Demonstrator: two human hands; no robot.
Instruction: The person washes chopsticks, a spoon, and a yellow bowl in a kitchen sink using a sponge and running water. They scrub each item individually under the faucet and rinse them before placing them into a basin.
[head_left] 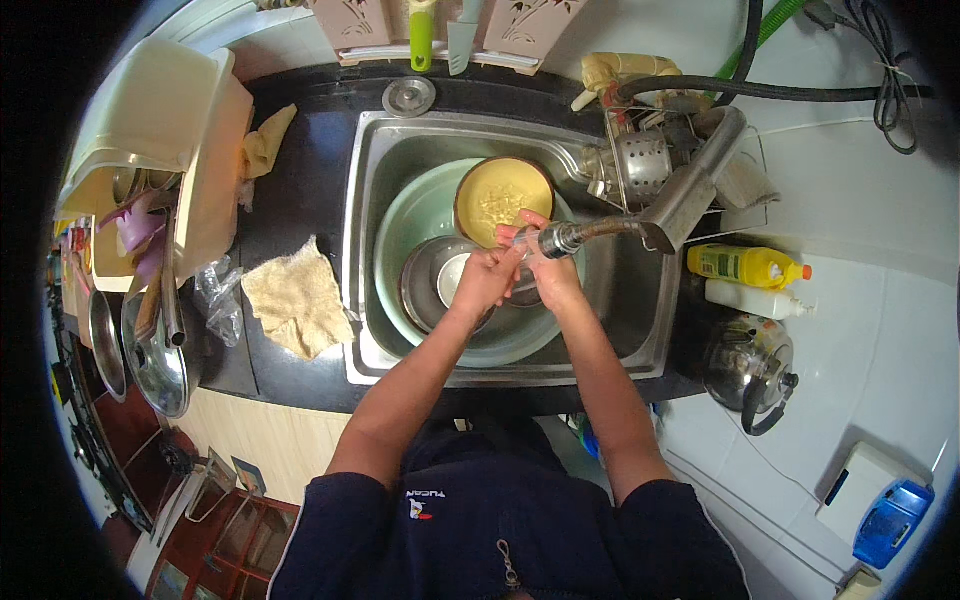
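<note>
Both my hands are together under the faucet (562,238), above the sink. My left hand (484,282) has its fingers curled in against the right hand; whatever they grip is hidden. My right hand (552,280) is turned palm up, fingers stretched out under the faucet's end, with water running over it. Below them a pale green basin (393,230) stands in the steel sink (630,340). In it are a yellow bowl with a dark rim (503,187), with water in it, and a metal bowl (418,283) with a smaller white round piece (452,278) inside.
A beige cloth (298,300) and a clear plastic bag (220,300) lie left of the sink, beside a cream utensil container (205,170). A wire rack (690,165) holds a perforated metal cup. A yellow bottle (740,265), a white bottle (755,298) and a kettle (745,365) stand at right.
</note>
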